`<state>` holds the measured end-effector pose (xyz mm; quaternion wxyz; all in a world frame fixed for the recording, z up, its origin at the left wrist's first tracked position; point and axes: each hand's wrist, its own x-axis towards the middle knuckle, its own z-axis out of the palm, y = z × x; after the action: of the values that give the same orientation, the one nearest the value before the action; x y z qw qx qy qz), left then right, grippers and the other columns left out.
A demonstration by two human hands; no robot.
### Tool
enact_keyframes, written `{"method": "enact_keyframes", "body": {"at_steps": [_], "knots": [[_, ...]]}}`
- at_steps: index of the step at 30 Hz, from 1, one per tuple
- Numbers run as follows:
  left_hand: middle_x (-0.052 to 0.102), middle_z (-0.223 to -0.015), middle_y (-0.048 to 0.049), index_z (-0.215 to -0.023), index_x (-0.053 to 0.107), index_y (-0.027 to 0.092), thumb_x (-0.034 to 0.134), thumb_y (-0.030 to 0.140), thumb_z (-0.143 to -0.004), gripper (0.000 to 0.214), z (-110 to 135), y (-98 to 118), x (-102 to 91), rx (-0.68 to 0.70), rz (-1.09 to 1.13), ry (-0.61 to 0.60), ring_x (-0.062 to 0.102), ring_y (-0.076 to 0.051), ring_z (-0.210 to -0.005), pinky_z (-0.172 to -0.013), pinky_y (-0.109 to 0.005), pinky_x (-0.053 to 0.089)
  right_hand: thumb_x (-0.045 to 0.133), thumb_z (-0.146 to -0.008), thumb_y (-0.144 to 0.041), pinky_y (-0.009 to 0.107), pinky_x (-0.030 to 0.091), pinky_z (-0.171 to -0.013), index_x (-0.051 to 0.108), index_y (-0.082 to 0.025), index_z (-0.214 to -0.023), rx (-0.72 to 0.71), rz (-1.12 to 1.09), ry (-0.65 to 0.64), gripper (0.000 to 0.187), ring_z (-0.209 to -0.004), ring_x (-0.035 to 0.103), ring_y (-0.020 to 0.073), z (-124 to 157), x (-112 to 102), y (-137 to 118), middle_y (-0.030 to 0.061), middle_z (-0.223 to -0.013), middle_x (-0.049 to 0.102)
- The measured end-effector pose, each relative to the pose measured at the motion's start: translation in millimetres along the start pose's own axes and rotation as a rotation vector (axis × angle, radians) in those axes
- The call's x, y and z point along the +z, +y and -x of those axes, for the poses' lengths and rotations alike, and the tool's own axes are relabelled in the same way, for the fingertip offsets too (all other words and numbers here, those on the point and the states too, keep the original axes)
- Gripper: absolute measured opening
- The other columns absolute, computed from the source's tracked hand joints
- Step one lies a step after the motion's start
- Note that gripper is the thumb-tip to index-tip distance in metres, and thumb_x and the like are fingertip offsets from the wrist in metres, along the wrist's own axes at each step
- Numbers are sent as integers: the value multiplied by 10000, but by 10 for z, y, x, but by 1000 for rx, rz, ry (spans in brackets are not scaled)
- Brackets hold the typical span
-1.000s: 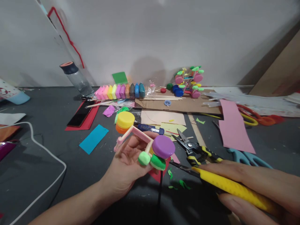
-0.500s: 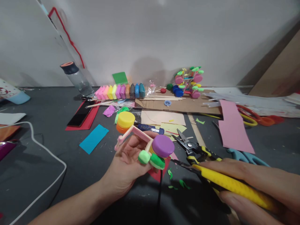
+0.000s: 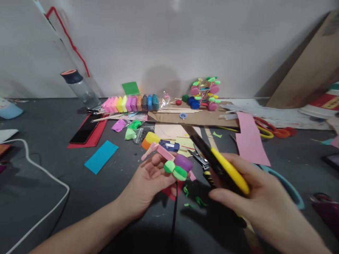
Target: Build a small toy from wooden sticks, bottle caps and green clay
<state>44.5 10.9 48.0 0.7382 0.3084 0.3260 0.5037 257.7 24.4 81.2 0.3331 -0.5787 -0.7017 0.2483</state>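
My left hand (image 3: 148, 187) is closed around a small model (image 3: 164, 152) with a pink stick frame. A purple cap (image 3: 184, 162) and a stacked yellow and orange cap (image 3: 151, 138) sit on the model. Lumps of light and darker green clay (image 3: 180, 173) stick to its near end. In my right hand (image 3: 256, 201) is a yellow and black utility knife (image 3: 229, 167), its dark blade pointing up and away, apart from the model. Green trimmings (image 3: 200, 201) lie on the table below, beside a red paper piece (image 3: 169, 193) partly hidden by my left hand.
Snips (image 3: 201, 161) lie behind the knife, partly covered. Farther back are a cardboard strip (image 3: 169, 120), a row of coloured clay packs (image 3: 132, 103) and a model with several caps (image 3: 205, 93). A bottle (image 3: 83, 93), phone (image 3: 86, 130) and white cable (image 3: 50, 178) are leftward; pink paper (image 3: 251, 144) lies right.
The knife has lifted away from the green clay, and its blade has swung from pointing left to pointing upward. My left hand has tilted the model slightly. The whole view has shifted a little.
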Motion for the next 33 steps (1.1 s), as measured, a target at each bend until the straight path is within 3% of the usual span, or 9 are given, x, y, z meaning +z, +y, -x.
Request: {"method": "enact_keyframes", "body": {"at_steps": [3, 6, 10, 17, 20, 25, 28, 33], "knots": [[731, -899, -35, -1037, 665, 166, 807, 214, -784, 294, 11, -74, 43, -66, -3, -2, 650, -91, -685, -640, -195, 543, 846, -629, -527, 274, 587, -685, 668, -278, -1140, -2, -118, -138, 595, -828, 712, 224, 58, 168, -61, 0, -978, 754], [726, -931, -39, -1070, 673, 167, 822, 190, -762, 343, 26, -124, 69, -86, 15, 25, 666, -120, -818, -698, -200, 547, 823, -691, -429, 269, 555, -692, 670, -274, -1089, -11, -132, -138, 453, -781, 687, 196, 94, 272, -79, -15, -919, 734], [714, -818, -16, -1047, 691, 162, 845, 182, -725, 358, 18, -127, 78, -72, 56, -22, 641, -105, -682, -628, -212, 554, 747, -767, -392, 250, 519, -649, 685, -248, -1005, -42, -173, -108, 285, -713, 660, 169, 76, 285, -69, -20, -835, 710], [735, -820, -21, -1038, 714, 189, 870, 175, -681, 390, -11, -118, 49, -92, 112, -42, 664, -121, -665, -621, -232, 563, 744, -766, -462, 278, 518, -701, 682, -232, -1028, -8, -187, -172, 353, -820, 667, 202, 55, 268, -29, 11, -928, 715], [748, -865, -26, -986, 710, 185, 878, 165, -653, 373, -6, -124, 15, -91, 103, 5, 682, -140, -717, -652, -248, 572, 685, -821, -482, 261, 510, -665, 676, -226, -1030, 0, -276, -183, 331, -753, 640, 172, 44, 242, -38, 1, -881, 692], [754, -893, -10, -998, 698, 203, 885, 137, -610, 436, -10, -56, -31, -21, 61, 65, 697, -146, -758, -702, -257, 573, 586, -888, -513, 221, 386, -459, 679, -215, -917, -18, -291, -232, 313, -494, 463, 109, 34, 89, -108, -47, -590, 535], [759, -885, 5, -989, 707, 227, 878, 132, -638, 402, -23, 9, -61, 68, 31, 36, 712, -143, -812, -742, -234, 566, 585, -880, -534, 211, 380, -425, 681, -214, -839, -12, -266, -304, 336, -466, 473, 110, 44, -25, -155, -44, -532, 512], [743, -934, 8, -1013, 717, 255, 863, 135, -679, 384, -34, 79, -99, 171, 0, -8, 708, -127, -834, -773, -222, 573, 618, -837, -570, 222, 399, -363, 732, -221, -940, 59, -179, -324, 382, -430, 518, 135, 102, -124, -142, -21, -534, 562]]}}
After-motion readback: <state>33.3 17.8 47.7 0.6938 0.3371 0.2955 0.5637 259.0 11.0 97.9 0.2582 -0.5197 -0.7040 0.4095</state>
